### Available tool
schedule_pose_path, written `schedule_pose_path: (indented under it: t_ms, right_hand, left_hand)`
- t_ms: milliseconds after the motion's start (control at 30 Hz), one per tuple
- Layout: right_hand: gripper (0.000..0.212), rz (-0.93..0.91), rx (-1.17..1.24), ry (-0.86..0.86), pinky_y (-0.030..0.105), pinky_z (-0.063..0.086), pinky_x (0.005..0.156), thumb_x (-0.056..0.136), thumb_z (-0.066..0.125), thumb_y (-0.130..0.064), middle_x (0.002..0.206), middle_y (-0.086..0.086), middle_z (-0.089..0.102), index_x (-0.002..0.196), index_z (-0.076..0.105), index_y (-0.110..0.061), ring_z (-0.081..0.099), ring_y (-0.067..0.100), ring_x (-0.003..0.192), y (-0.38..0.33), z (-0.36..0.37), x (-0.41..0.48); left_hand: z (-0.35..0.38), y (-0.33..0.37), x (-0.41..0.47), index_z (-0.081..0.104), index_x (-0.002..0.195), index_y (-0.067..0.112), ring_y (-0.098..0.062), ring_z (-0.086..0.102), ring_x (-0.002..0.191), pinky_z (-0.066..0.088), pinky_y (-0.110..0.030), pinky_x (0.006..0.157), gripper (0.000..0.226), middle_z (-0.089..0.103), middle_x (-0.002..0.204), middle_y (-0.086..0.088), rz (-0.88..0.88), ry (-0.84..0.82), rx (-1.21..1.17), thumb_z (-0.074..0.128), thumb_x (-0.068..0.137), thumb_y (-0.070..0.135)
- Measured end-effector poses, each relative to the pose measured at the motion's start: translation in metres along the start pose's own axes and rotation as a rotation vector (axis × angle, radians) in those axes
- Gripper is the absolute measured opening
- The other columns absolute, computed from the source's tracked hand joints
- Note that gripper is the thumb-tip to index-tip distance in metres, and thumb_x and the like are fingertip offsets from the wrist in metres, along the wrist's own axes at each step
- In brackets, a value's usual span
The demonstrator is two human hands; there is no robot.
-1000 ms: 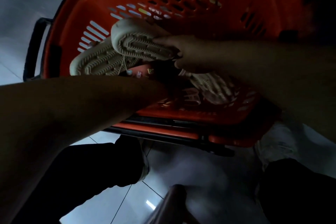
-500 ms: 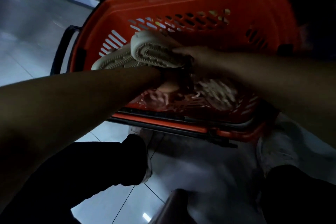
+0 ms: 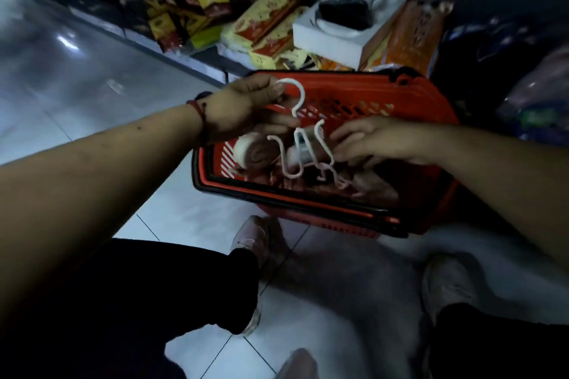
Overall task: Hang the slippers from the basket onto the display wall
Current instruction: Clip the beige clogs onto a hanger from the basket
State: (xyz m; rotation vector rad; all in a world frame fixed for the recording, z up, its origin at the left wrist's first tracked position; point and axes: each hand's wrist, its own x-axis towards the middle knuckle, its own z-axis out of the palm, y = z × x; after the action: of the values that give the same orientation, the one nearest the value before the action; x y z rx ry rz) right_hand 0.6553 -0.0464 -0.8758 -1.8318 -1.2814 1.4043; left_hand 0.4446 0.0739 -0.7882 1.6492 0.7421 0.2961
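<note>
Left hand [image 3: 246, 108] and right hand [image 3: 378, 141] hold hanger [image 3: 303, 140] above basket [image 3: 400, 95]

Dim, bluish light is filling the scene; the glossy floor [image 3: 77, 77] is catching white glare at upper left. Corners are darkening and bending, and the contents of the basket [image 3: 363, 92] and the lower foreground are blurring.
</note>
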Motion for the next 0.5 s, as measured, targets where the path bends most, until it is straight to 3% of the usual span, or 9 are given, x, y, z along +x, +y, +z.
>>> schedule_pose_path:
  t_ms: [100,167,233,400,500]
  right_hand:
    - [0.055,-0.069,0.02,0.115,0.039,0.056,0.082,0.082,0.078,-0.033,0.117,0.0,0.069,0.131,0.055,-0.025,0.068,0.022,0.104,-0.033,0.008,-0.02]
    - [0.042,-0.13,0.005,0.172,0.041,0.058,0.081,0.083,0.077,-0.034,0.111,0.0,0.073,0.121,0.064,-0.023,0.069,0.019,0.102,-0.051,0.013,-0.031]
    - [0.027,-0.196,0.026,0.225,0.045,0.057,0.091,0.085,0.077,-0.029,0.103,0.004,0.076,0.109,0.071,-0.018,0.072,0.022,0.097,-0.067,0.016,-0.039]
    - [0.022,-0.267,0.212,0.273,0.044,0.059,0.078,0.09,0.071,-0.026,0.099,0.012,0.076,0.101,0.07,-0.008,0.074,0.032,0.088,-0.089,0.022,-0.05]
    - [0.017,-0.316,0.417,0.301,0.044,0.06,0.075,0.093,0.067,-0.019,0.105,0.016,0.073,0.101,0.067,-0.005,0.073,0.038,0.086,-0.097,0.023,-0.05]
  left_hand:
    - [-0.016,0.024,-0.008,0.053,0.089,0.019,-0.037,0.068,0.108,0.051,-0.048,0.101,0.022,0.066,0.109,-0.009,0.0,-0.026,-0.12,0.039,0.107,0.02]
    - [-0.025,0.044,-0.013,0.05,0.091,0.018,-0.028,0.074,0.092,0.056,-0.04,0.091,0.021,0.07,0.098,-0.003,0.035,-0.036,-0.171,0.037,0.107,0.021]
    - [-0.027,0.06,-0.017,0.048,0.091,0.018,-0.024,0.074,0.084,0.056,-0.038,0.088,0.02,0.072,0.091,0.001,0.093,-0.036,-0.169,0.037,0.107,0.023]
    - [-0.038,0.091,-0.026,0.049,0.104,0.015,-0.024,0.074,0.082,0.05,-0.049,0.098,0.015,0.076,0.088,-0.002,0.187,-0.008,-0.16,0.04,0.107,0.027]
    - [-0.039,0.092,-0.024,0.052,0.122,0.007,-0.028,0.072,0.089,0.054,-0.048,0.094,0.028,0.075,0.101,-0.008,0.155,0.104,-0.16,0.049,0.104,0.029]
